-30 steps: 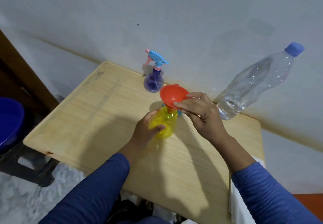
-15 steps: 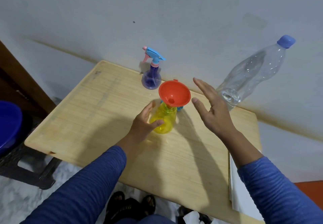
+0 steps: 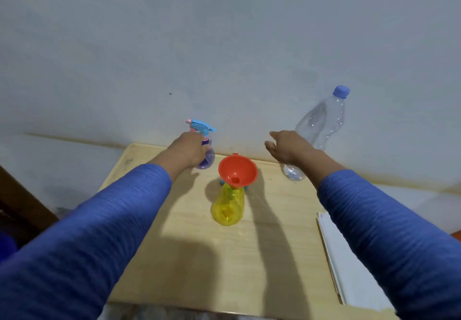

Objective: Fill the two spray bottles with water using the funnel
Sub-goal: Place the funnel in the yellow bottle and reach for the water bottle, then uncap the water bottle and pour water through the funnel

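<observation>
The table (image 3: 189, 257) fills the lower centre of the frame and carries all items. The water bottle (image 3: 321, 122), at the upper right, leans against the wall, capped, with only a little water visible at its base; it is judged light, thin-walled and easily crushed, so grip it at mid-body with moderate pressure. The right hand (image 3: 287, 147) is open with fingers spread, just in front of this bottle, holding nothing. The yellow spray bottle (image 3: 228, 207) stands at centre frame with its sprayer head removed; it appears to be light, rigid plastic that tips easily, so steady its lower body while pouring. The orange funnel (image 3: 237, 170) sits in its neck, top-heavy and loose by judgement. The purple spray bottle (image 3: 208, 157) stands at the upper centre-left by the wall, sprayer fitted. The left hand (image 3: 189, 150) is closed around its body.
</observation>
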Motion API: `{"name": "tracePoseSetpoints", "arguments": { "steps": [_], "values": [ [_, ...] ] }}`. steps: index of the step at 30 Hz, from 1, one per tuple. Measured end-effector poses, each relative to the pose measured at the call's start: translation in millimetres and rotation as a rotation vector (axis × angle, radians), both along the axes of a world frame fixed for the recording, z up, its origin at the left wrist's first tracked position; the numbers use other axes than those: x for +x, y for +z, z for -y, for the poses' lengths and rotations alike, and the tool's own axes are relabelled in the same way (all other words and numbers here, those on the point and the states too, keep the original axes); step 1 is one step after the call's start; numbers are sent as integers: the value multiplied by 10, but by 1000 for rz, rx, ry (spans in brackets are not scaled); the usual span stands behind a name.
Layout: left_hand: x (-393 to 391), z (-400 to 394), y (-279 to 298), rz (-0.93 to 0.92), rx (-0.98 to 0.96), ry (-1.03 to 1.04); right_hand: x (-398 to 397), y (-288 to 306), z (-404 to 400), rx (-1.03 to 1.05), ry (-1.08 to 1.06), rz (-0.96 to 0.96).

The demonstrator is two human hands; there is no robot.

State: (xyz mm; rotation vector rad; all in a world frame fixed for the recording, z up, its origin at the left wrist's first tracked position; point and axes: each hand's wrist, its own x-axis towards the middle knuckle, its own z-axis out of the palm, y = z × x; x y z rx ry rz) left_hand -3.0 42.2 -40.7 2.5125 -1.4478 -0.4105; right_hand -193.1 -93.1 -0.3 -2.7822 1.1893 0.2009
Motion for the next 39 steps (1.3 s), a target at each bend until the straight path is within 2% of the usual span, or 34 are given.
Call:
{"name": "tracePoseSetpoints", "arguments": {
  "steps": [2,7,11,16,19,23,29,33,37,39],
  "values": [
    [9,181,294,126,13,-44,31,165,9,-46,-52,14],
    [-189,638,955,278,-70,-161,-54,596,156,-171,-197,60],
    [-497,966,1275,315,-145,-263,-219,850,328,-258,-297,145],
    [-884,1424,1228,283,-267,-383,-390,932,648,-330,-329,229],
    [-1059,1719,1051,232,-289,-430,-472,837,924,-306,-323,246],
    [-1210,2071,840,168,-224,-422,-544,682,1273,-223,-253,264],
    [-1346,2433,575,-47,-323,-350,-554,476,1614,-172,-193,539],
    [-1363,2438,588,-214,-405,-311,-512,580,1569,-170,-208,744],
    [-1441,2213,638,-483,-478,-262,-581,643,1348,-187,-192,758],
    [-1509,1634,425,-540,-359,-414,-732,401,588,-204,-369,766]
  ]
}}
